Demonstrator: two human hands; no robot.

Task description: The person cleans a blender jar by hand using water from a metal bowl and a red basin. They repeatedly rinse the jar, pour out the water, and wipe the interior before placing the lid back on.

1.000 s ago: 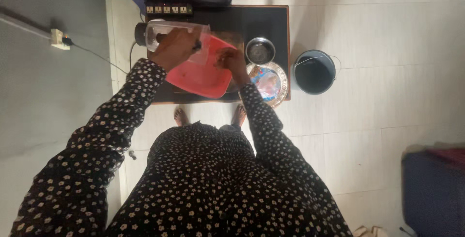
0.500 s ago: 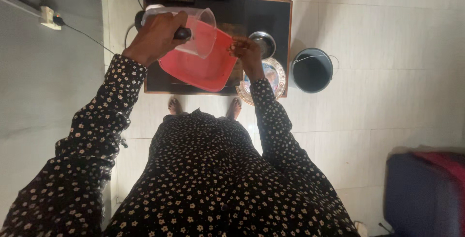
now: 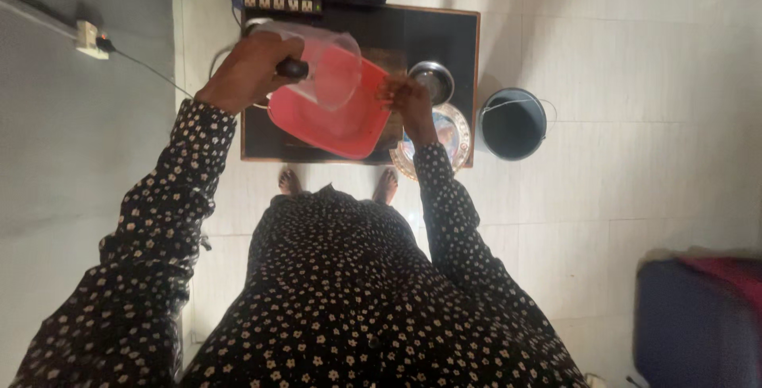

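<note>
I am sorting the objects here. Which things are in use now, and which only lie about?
In use: clear jug in left hand; red tub held by right hand.

Lying about: steel bowl; patterned plate; dark bucket; power strip.

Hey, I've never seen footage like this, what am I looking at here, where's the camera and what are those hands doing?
There is no machine here. The camera sits on a person's head and looks straight down, so you see their dotted dress, bare feet and two arms from above.

The left hand grips the dark handle of a clear plastic jug, tilted over a red square basin. The right hand holds the basin's edge.

The basin sits on a low dark table. Also on the table are a small steel bowl, a patterned round plate and a row of switches at the far edge. A dark bucket stands on the tiled floor beside the table.

I cannot tell whether anything is pouring from the jug.
</note>
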